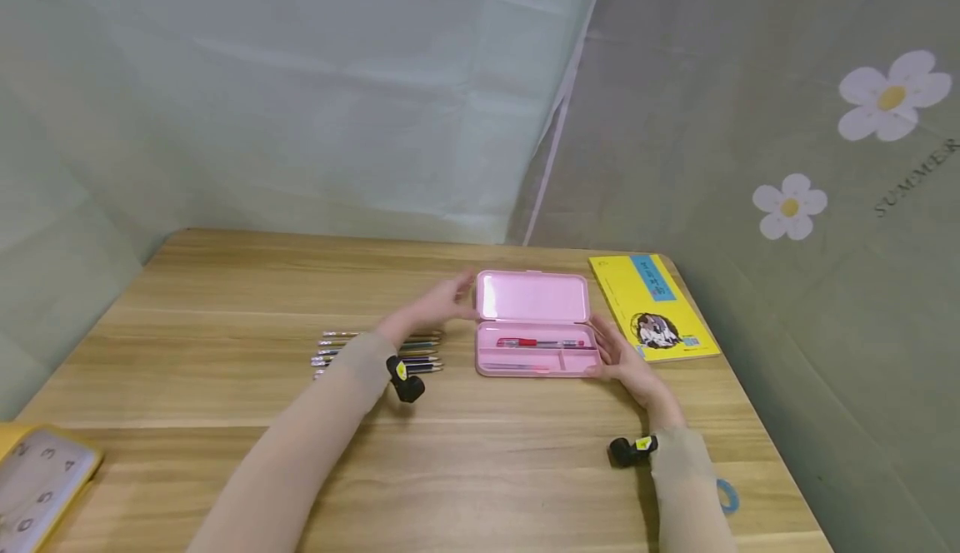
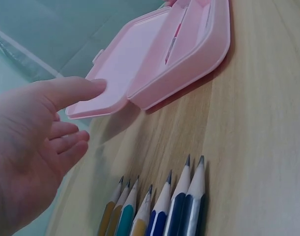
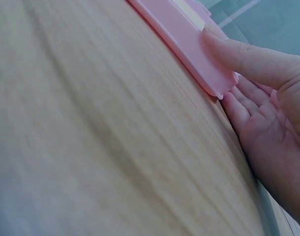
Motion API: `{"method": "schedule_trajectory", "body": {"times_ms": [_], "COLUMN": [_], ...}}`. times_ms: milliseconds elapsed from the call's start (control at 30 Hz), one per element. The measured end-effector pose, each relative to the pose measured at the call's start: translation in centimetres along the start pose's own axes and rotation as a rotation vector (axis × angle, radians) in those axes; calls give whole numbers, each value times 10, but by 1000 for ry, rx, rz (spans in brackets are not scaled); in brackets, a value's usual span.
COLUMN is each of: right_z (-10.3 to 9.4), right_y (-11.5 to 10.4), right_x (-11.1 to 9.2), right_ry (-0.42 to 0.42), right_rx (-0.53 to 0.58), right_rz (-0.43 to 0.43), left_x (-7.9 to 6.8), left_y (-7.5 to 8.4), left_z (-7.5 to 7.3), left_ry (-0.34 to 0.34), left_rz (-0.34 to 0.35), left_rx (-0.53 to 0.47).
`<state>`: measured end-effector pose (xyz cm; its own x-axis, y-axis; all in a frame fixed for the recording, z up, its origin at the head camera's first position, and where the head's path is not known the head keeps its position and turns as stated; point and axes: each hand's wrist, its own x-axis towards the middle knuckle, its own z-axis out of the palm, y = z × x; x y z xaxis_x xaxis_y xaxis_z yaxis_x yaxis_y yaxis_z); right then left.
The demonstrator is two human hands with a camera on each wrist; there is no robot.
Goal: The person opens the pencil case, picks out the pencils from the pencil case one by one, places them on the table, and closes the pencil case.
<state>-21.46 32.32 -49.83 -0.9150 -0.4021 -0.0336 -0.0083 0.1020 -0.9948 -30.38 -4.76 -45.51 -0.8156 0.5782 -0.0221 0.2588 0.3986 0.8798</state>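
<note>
A pink pencil case (image 1: pixel 534 296) lies on the table with its lid folded back. In its long compartment is a red-capped pen (image 1: pixel 525 342); a slim pen (image 1: pixel 513 366) lies in the front one. My right hand (image 1: pixel 630 370) grips the case's right end, thumb at the front rim and fingers along the end wall. At the left edge of the lid is my left hand (image 1: pixel 438 305), its thumb extended across the lid's corner in the left wrist view and its other fingers loosely bent. Several pencils (image 2: pixel 160 209) lie side by side below that hand, sharpened tips toward the case.
A yellow book (image 1: pixel 618 291) lies right of the case, near the table's right edge. A yellow-framed clock (image 1: pixel 45 486) with numerals is at the lower left. Beside the right sleeve shows a blue ring (image 1: pixel 727 496). Curtains (image 1: pixel 375 103) hang behind the wooden table (image 1: pixel 480 461).
</note>
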Motion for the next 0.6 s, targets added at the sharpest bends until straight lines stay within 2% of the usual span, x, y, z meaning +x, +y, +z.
{"method": "schedule_trajectory", "body": {"times_ms": [167, 333, 600], "right_z": [2, 2, 2], "right_y": [-2, -4, -4], "right_x": [0, 1, 0], "right_ry": [10, 10, 14], "right_rx": [0, -15, -17], "right_rz": [20, 26, 26], "left_x": [1, 2, 4], "left_y": [1, 4, 1], "left_z": [4, 6, 8], "left_ry": [-33, 0, 49], "left_rz": [8, 32, 25], "left_rx": [-19, -27, -29]}}
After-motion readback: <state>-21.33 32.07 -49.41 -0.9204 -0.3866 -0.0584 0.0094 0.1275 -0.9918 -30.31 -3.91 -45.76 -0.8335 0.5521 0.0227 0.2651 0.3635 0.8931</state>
